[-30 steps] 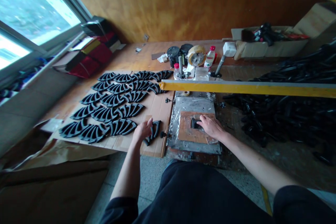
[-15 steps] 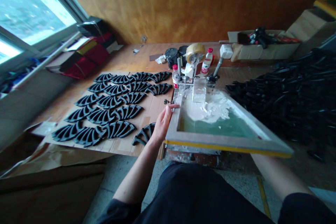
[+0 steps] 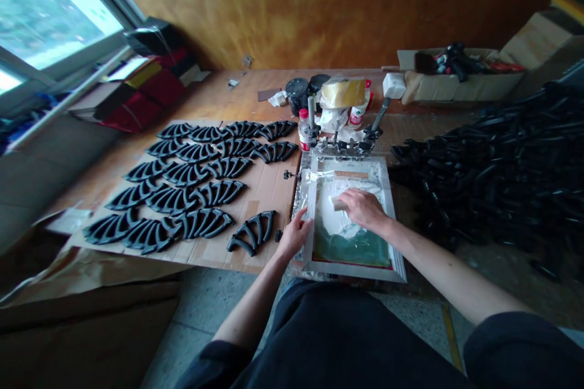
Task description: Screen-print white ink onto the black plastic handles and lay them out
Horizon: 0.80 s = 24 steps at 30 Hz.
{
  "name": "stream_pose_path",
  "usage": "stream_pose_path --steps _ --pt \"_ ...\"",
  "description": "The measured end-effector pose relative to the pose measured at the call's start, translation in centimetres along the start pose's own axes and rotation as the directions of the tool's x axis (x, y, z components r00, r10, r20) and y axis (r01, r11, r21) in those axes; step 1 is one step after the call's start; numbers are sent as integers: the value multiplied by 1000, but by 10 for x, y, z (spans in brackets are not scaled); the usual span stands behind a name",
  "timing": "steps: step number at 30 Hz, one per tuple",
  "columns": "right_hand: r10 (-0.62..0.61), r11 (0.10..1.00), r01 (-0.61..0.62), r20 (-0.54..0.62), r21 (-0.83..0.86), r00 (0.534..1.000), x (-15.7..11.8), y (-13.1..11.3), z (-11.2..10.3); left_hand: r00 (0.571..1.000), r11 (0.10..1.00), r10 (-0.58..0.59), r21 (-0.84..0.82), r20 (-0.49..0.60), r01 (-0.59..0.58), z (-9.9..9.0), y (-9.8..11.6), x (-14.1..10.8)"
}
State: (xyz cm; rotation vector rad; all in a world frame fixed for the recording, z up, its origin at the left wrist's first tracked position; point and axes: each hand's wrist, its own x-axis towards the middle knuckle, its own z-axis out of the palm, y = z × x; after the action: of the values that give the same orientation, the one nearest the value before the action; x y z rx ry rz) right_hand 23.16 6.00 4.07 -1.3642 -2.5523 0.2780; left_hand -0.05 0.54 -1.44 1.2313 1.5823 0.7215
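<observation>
The right hand [image 3: 362, 209] is pinching a white block [image 3: 336, 202] in white paste [image 3: 342, 228] on a silk-screen frame [image 3: 351, 274] near the counter's [image 3: 237, 94] front edge; the spread left hand [image 3: 294, 234] is steadying the left rail [image 3: 306, 255]. If the frame is sliding, the paste could be smearing.

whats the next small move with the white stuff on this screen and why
Probably draw the white scraper in the right hand down over the green mesh, since the white paste covers only the upper part of the screen. The left hand sits at the edge of the frame, placed to steady it.
</observation>
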Motion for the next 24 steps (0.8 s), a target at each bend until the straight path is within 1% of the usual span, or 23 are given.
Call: stream_pose_path --steps 1,3,4,5,6,7,8,10,11,13,14,16,17,19,21,24 --pt "-90 996 90 17 14 996 -11 0 1 1000 1000 -4 1 -1 4 0 0 0" --pt "-270 962 266 63 62 961 -29 2 -3 1000 1000 -6 3 -9 6 -1 0 -1" --pt "-332 942 324 92 91 939 -34 4 -7 1000 1000 -7 3 -13 7 0 1 -1" --pt "-368 927 354 124 121 922 -35 5 -11 1000 1000 -7 2 -16 7 0 1 -1" --pt "-375 924 354 151 146 915 -34 6 -15 1000 1000 -7 0 -17 7 0 1 -1" --pt "-356 930 330 166 163 920 -31 7 -18 1000 1000 -4 -2 -18 4 0 1 -1" --pt "-317 942 291 158 167 935 -28 7 -20 1000 1000 1 -3 -20 -1 0 1 -1" --pt "-229 966 217 78 141 970 -24 3 -16 1000 1000 11 0 -24 -11 0 1 -1" --pt "-209 972 205 25 116 978 -25 0 -11 1000 1000 17 3 -26 -17 0 1 -1" --pt "-231 969 234 -45 76 972 -33 -5 1 999 1000 23 8 -34 -23 1 0 -1" --pt "-258 963 261 -52 74 965 -39 -7 6 999 1000 24 10 -37 -24 1 -1 -1" --pt "-294 949 295 -29 108 955 -48 -9 11 999 1000 24 11 -38 -24 1 -2 -1" --pt "-283 950 283 -15 132 959 -48 -9 10 999 1000 25 11 -33 -24 1 -3 -1" --pt "-206 965 205 -10 166 979 -36 -7 2 999 999 32 11 -11 -32 -1 -2 -1" --pt "-82 981 93 -71 168 994 -12 -4 -11 999 999 40 3 20 -40 -4 3 -3" --pt "86 989 -61 -183 135 979 26 11 -37 998 995 48 -90 36 -45 -12 22 -11"
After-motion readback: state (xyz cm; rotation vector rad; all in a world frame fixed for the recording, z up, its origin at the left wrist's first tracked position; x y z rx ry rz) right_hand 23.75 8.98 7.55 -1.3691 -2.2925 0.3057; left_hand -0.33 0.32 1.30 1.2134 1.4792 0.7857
